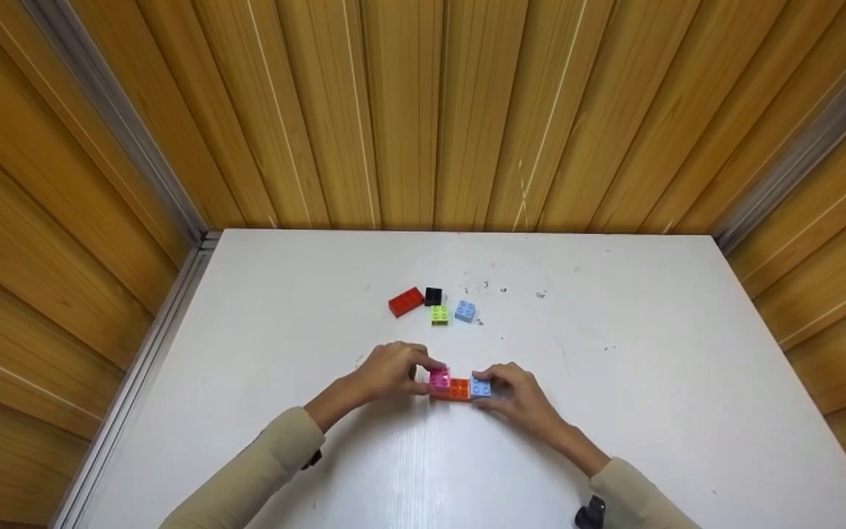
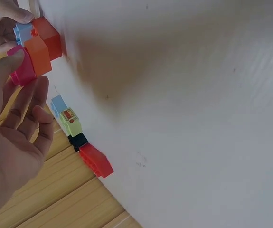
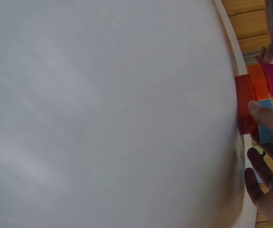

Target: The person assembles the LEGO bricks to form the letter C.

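Note:
My left hand (image 1: 393, 369) pinches a pink brick (image 1: 439, 379) between thumb and fingers. That brick sits on top of an orange brick (image 2: 38, 57), which stands on one end of a longer red brick (image 3: 245, 104) on the table. At the red brick's other end is a light blue brick (image 1: 480, 387), held by my right hand (image 1: 523, 400) with thumb and finger on opposite sides. In the right wrist view, the other fingers (image 3: 261, 164) of the right hand are spread apart from the bricks.
Beyond the hands on the white table (image 1: 283, 308) lie a red brick (image 1: 406, 302), a black brick (image 1: 433, 296), a lime green brick (image 1: 439, 315) and another light blue brick (image 1: 465, 311). Wood-patterned walls (image 1: 408, 110) stand at the back and both sides.

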Motion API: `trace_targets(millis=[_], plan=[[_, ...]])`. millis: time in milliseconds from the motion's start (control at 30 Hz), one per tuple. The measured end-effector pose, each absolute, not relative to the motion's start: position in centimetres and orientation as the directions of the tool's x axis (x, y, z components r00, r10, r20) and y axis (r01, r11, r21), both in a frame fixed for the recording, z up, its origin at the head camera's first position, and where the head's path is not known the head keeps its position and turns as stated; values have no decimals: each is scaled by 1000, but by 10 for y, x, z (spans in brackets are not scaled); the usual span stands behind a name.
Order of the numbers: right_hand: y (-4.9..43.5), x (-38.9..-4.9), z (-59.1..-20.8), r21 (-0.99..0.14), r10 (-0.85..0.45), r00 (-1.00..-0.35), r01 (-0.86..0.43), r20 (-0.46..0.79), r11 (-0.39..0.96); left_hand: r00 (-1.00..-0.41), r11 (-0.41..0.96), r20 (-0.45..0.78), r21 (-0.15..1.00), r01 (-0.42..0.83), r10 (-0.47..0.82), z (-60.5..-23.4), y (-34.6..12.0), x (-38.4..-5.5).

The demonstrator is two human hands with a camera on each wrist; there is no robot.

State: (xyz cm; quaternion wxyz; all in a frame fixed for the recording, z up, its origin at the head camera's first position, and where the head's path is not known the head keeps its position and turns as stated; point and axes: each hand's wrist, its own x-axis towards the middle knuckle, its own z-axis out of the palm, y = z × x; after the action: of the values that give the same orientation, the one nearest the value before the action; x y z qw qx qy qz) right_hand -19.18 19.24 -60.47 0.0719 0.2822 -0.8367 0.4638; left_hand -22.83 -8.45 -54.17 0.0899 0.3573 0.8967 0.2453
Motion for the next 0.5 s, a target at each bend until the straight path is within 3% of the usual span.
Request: trace_targets(millis=[100,500], plan=[[195,-191,-602,-729,-393,-827,-549,402,409,-706,612,49,458,645,707,-540,-80,-231],[192,-193,-600,-733,-406,-833,-535,376,419,-722,628,103,419,655,684,-541,-73,-227]])
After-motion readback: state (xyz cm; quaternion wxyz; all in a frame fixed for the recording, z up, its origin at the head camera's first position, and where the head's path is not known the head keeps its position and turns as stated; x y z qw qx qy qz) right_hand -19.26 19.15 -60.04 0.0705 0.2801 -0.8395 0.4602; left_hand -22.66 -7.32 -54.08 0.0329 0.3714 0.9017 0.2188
